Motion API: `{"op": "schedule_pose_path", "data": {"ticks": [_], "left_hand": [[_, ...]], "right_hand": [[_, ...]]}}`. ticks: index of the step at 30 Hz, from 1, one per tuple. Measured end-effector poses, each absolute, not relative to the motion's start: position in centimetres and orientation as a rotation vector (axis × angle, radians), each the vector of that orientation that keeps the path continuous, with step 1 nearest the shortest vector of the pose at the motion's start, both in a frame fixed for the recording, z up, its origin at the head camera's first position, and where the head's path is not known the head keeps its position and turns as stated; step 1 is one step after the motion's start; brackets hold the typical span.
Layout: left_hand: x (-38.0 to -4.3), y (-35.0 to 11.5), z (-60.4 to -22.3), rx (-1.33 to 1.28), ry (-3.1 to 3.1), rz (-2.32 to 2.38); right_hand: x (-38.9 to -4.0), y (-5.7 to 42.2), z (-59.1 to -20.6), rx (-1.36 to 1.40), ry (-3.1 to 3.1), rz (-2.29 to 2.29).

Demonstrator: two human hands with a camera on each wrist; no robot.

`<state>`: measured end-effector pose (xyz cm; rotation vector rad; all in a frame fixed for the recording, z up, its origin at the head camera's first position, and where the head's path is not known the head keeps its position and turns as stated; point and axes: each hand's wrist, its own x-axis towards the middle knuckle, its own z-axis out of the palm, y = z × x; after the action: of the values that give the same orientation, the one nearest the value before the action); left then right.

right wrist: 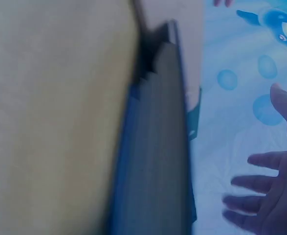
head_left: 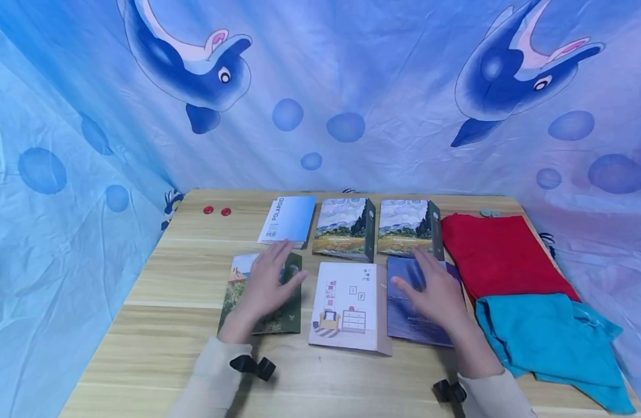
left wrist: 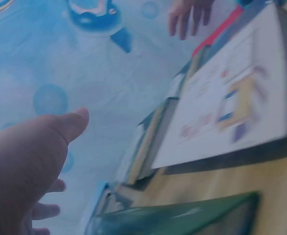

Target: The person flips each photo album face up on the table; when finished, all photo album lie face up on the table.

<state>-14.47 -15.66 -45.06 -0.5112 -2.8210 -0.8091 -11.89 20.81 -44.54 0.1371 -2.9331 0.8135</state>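
Observation:
My left hand (head_left: 265, 287) hovers with fingers spread over a green-edged photo album (head_left: 291, 313) at the front left. The right hand (head_left: 435, 293), also spread and holding nothing, is above a dark blue photo album (head_left: 404, 313) at the front right. Between them lies a white album (head_left: 341, 302) with a drawn armchair and dresser. Behind these, a blue-and-white POLAROID album (head_left: 294, 217) and two landscape-painting albums (head_left: 344, 226) form a back row. In the left wrist view the thumb stands apart from the fingers.
To the right, a folded red cloth (head_left: 508, 255) lies beside a teal cloth (head_left: 550, 337). Two red round pieces (head_left: 208, 210) sit at the back left, with pale green ones (head_left: 488, 213) at the back right. A blue dolphin-print curtain (head_left: 320, 87) hangs behind the wooden table (head_left: 158, 290).

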Motion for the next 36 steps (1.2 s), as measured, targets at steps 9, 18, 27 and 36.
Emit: {"op": "schedule_pose_path", "data": {"ticks": [9,18,27,36], "left_hand": [[-17.5,-18.0,-44.9,-0.405,-2.782,-1.051],[-19.8,-19.0,-45.7,-0.409,-2.789,-1.052],[-21.3,-19.3,-46.0,-0.406,-2.807,-1.062],[-22.7,-19.2,-46.2,-0.425,-2.840,-1.089]], "right_hand": [[-15.2,20.8,-42.9,0.196,-2.769,1.352],[-18.8,17.9,-42.6,0.191,-2.689,1.555],[-21.4,13.8,-42.6,0.176,-2.657,1.856],[-23.4,10.5,-43.8,0.150,-2.626,1.992]]}}
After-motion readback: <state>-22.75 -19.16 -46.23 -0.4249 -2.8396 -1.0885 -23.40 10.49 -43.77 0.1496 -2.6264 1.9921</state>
